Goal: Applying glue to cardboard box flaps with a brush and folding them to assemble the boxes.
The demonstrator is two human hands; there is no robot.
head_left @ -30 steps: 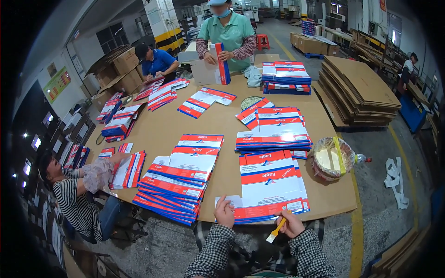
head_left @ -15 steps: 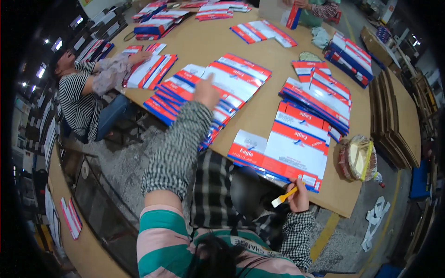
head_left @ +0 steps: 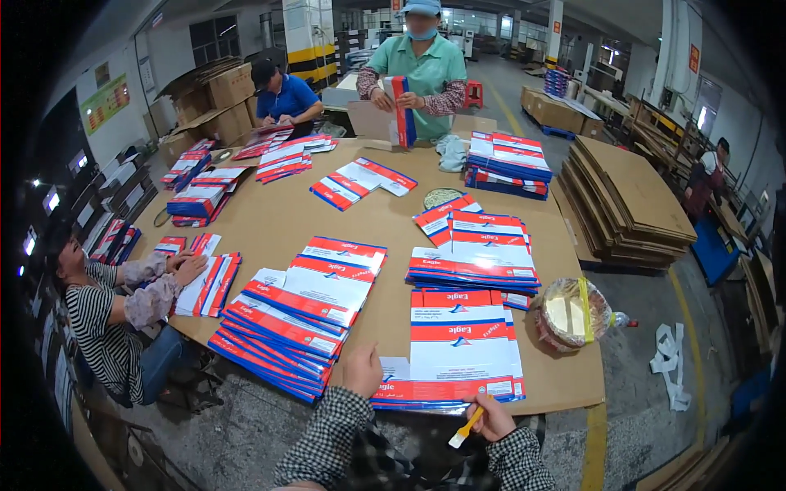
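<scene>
My right hand [head_left: 494, 418] grips a small brush [head_left: 467, 427] with a yellow handle and a white tip, at the table's near edge. Under its fingers lies the near edge of a flat, printed carton [head_left: 458, 356] in red, white and blue. To its left my left hand [head_left: 363, 373] is closed, its fingers curled beside the carton's left flap; whether they pinch anything is hidden. A fanned pile of flat cartons [head_left: 286, 327] lies to the left of that hand. Farther out, beyond the near carton, is another stack of flat cartons [head_left: 475, 258].
A plastic-lined basin [head_left: 547, 334] of pale paste, crossed by a yellow strip, sits at the table's right edge. Brown cardboard sheets [head_left: 626, 204] are piled beyond it. Co-workers sit left and far left; another, standing opposite, holds a carton [head_left: 401, 114]. More cartons [head_left: 508, 159] stand far right.
The view has tilted up, showing more of the room. My left hand has come back from over the left pile to the near carton's left side. The right hand still holds the brush.
</scene>
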